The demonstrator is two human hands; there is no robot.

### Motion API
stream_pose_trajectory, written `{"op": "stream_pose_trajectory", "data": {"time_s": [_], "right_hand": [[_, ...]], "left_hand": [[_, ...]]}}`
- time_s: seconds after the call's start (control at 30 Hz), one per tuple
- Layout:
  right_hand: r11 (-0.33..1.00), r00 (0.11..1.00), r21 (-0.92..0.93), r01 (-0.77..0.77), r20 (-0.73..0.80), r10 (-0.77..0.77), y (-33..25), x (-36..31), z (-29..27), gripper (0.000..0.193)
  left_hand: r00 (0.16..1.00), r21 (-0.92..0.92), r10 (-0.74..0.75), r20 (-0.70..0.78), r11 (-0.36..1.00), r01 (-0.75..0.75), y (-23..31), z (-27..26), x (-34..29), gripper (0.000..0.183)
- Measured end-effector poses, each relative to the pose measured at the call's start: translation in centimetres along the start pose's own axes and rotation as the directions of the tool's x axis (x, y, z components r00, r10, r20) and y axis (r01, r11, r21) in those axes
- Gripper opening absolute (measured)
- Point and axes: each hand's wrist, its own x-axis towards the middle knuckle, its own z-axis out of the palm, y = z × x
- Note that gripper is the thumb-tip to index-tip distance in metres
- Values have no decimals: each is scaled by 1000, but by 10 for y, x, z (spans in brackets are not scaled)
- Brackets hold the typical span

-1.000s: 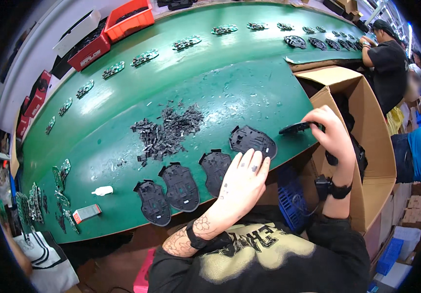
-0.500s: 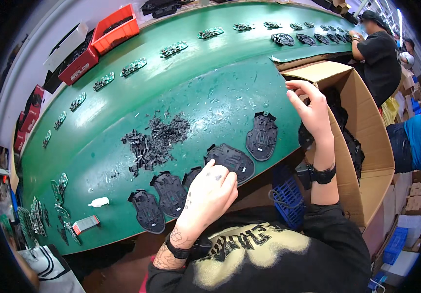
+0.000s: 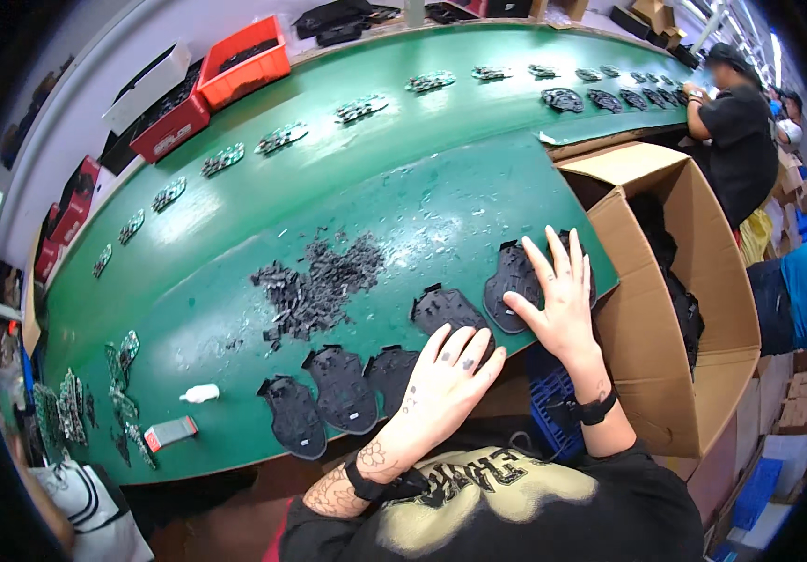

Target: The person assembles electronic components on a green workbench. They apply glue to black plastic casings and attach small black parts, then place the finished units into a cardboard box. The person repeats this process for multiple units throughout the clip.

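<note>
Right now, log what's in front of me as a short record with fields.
Left hand: open, over the near end of a black shell; contact unclear
Right hand: open, fingers spread, at the shell row's right end
Loose black pieces: piled beyond the shells
White bottle: lying near a small box
Circuit boards: spaced across the green table
Carton: open, right of the table

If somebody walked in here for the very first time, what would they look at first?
Probably the messy pile of small black pieces in the middle of the shiny green table. Then maybe the row of black shells along the near edge, with the right hand spread over its right end and the left hand nearer its middle. The bright orange bin at the upper left stands out too.
</note>
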Motion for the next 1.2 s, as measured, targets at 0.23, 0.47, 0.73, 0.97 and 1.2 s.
{"op": "stream_pose_trajectory", "data": {"time_s": [0.23, 0.47, 0.73, 0.97, 1.2], "right_hand": [[966, 972, 127, 225, 39, -231, -1, 21, 2, 52], [869, 905, 257, 423, -68, -420, -40, 5, -13, 58], [862, 816, 145, 485, 278, -506, -99, -5, 9, 68], [791, 834, 352, 499, 53, -550, -112, -1, 7, 55], [-138, 524, 569, -811, 600, -604, -211, -44, 21, 49]], "left_hand": [[994, -1, 83, -66, 997, -83, -18, -9, 2, 30], [758, 62, -25, -652, 994, 86, -24, -101, -86, 29], [41, -375, -743, -668, 384, 844, -78, -124, -178, 47], [79, -541, -812, -578, 454, 708, -79, -118, -193, 13], [679, -540, -627, -383, 748, 386, -18, -98, -150, 33]]}}
